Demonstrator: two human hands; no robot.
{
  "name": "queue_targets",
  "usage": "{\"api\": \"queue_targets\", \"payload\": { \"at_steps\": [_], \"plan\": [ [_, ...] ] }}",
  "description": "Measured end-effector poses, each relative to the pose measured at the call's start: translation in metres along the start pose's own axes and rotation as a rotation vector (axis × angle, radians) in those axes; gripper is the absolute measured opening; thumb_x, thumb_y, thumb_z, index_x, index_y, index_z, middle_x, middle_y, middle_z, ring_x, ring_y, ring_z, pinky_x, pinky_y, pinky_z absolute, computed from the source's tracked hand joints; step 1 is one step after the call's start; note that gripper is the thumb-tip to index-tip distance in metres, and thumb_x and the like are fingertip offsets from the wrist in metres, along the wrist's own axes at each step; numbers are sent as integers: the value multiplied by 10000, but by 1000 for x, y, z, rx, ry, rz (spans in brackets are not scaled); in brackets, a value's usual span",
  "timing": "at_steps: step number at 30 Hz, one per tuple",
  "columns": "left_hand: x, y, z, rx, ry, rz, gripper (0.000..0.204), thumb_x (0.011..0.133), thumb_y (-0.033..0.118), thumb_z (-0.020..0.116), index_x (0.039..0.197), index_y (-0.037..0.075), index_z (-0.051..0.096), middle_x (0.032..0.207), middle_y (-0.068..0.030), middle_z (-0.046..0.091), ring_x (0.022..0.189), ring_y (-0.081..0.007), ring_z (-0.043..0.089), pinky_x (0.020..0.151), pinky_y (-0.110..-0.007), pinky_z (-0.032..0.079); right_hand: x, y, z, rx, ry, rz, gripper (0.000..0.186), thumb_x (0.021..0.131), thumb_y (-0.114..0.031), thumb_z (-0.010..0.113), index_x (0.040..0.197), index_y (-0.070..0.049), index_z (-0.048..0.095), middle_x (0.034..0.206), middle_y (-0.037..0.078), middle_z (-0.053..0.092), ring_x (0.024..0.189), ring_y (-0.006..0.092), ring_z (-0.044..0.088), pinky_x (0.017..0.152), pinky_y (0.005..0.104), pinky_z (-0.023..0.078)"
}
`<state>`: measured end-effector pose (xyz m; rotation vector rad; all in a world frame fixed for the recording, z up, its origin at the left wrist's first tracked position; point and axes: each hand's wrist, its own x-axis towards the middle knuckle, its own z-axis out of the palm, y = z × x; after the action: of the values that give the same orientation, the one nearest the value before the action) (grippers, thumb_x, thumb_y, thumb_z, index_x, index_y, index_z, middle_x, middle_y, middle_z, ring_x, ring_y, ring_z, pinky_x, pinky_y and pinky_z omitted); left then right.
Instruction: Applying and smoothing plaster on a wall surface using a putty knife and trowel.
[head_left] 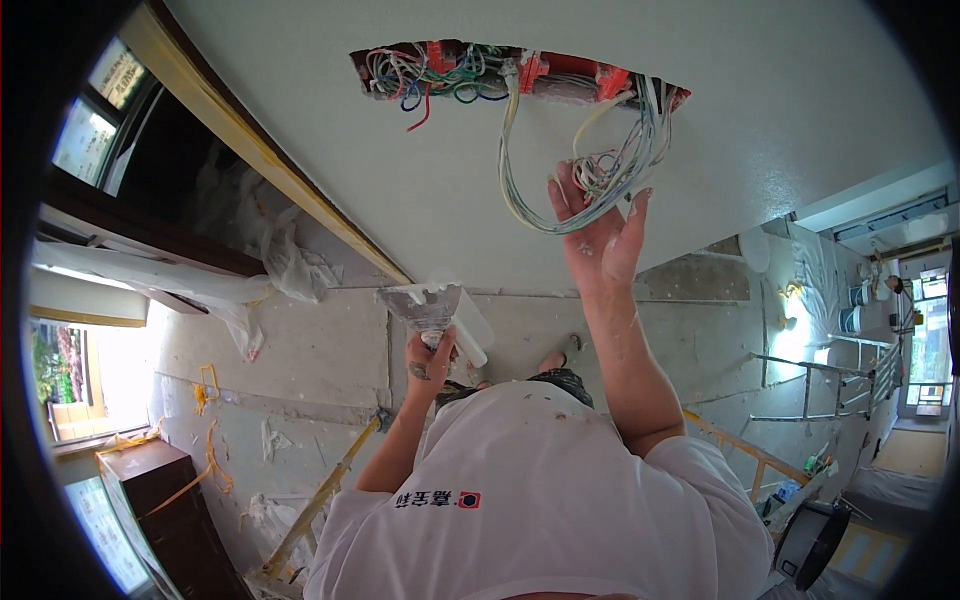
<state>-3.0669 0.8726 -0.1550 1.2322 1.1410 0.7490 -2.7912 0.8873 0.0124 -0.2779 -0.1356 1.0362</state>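
My left hand (428, 362) grips a wide metal putty knife (420, 308) smeared with white compound; a white object (470, 335), not clearly made out, sits alongside it. My right hand (598, 235) is raised palm up, thumb apart and fingers extended, touching a hanging bundle of pale wires (520, 190) and a coiled tangle (600, 175). The fingertips are partly hidden by the wires. These hang from a long opening (540, 75) in the white ceiling panel (420, 170), where red fittings and green, red and blue wires show.
Below me are a yellow ladder (340, 465) and a grey, covered floor (250, 390). Metal scaffold frames (840, 390) stand at right. A dark wooden cabinet (165, 495) and windows (80, 385) are at left. Plastic sheeting (285, 260) hangs beside a yellow-taped edge (250, 150).
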Motion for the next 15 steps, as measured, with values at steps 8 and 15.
{"api": "queue_targets", "payload": {
  "at_steps": [8,15],
  "plan": [
    [-1,3,2,30,4,-2,217,892,200,665,819,2,616,618,-28,612,552,-92,567,505,-265,439,-19,13,-29,-83,24,20,717,917,-592,511,1273,30,485,1271,193,540,1244,324,497,1122,488,356],
    [-1,1,13,52,-41,-44,220,909,199,660,761,46,604,604,-10,591,538,-84,539,504,-257,419,-99,36,-123,-1521,-294,85,304,917,-168,636,1144,-27,489,982,115,601,792,207,621,717,365,508]
  ]
}}
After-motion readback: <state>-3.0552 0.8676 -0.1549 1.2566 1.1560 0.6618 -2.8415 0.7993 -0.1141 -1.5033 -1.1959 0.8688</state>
